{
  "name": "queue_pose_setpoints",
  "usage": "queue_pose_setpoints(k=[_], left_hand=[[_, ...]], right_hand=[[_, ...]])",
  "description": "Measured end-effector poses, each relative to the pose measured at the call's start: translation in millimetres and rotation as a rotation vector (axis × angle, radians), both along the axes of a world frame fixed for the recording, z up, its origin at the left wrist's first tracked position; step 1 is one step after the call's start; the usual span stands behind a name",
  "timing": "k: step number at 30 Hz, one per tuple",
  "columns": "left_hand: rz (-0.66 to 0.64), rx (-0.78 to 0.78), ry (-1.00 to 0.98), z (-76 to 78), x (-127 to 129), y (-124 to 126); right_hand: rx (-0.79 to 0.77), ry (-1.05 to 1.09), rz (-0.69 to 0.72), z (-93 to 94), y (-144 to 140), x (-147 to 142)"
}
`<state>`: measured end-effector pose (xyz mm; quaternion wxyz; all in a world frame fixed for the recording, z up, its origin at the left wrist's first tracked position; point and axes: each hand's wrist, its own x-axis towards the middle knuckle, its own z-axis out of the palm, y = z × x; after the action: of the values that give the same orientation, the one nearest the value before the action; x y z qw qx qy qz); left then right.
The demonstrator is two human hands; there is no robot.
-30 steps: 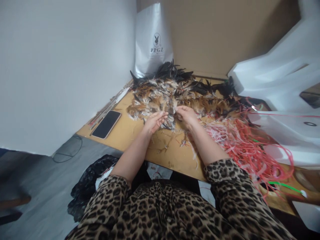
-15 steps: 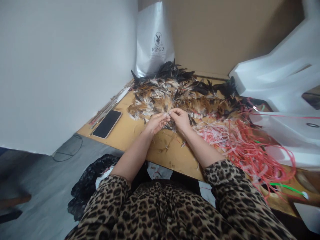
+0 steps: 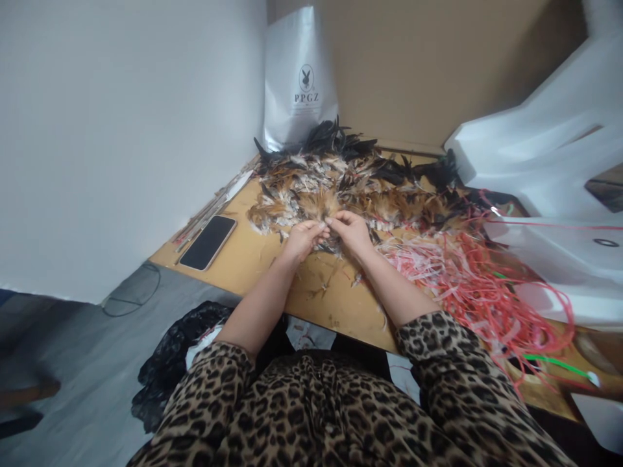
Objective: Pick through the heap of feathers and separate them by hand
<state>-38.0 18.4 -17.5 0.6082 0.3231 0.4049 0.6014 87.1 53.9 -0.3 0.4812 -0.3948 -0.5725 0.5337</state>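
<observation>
Both my hands pinch a brown feather tuft (image 3: 318,202) over the table's (image 3: 257,253) middle.
Left hand (image 3: 300,241) and right hand (image 3: 353,233) are nearly closed, fingertips together at its base; a feather pile (image 3: 399,202) spreads toward the far edge, a phone (image 3: 208,242) lies by the left edge, red strips (image 3: 479,292) heap rightward, and a white bag (image 3: 299,81) stands at the far left corner.

Workshop, seemingly: heaped feathers (image 3: 311,175), tangled pink strips (image 3: 481,285) crowding yellowish worktable (image 3: 253,250).

the right hand (image 3: 351,234) has joined the left hand (image 3: 302,239).
</observation>
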Motion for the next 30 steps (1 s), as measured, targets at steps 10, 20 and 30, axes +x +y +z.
queue_pose_setpoints(k=[10,20,30], left_hand=[[-0.054,0.049,0.187,0.3,0,-2],[0.108,0.037,0.088,1.8,-9,3],[0.114,0.003,0.021,-0.5,-9,4]], right_hand=[[0.016,-0.003,0.020,-2.4,4,4],[0.129,-0.195,-0.078,-4.9,30,29],[0.471,-0.806,-0.115,-24.6,38,28]])
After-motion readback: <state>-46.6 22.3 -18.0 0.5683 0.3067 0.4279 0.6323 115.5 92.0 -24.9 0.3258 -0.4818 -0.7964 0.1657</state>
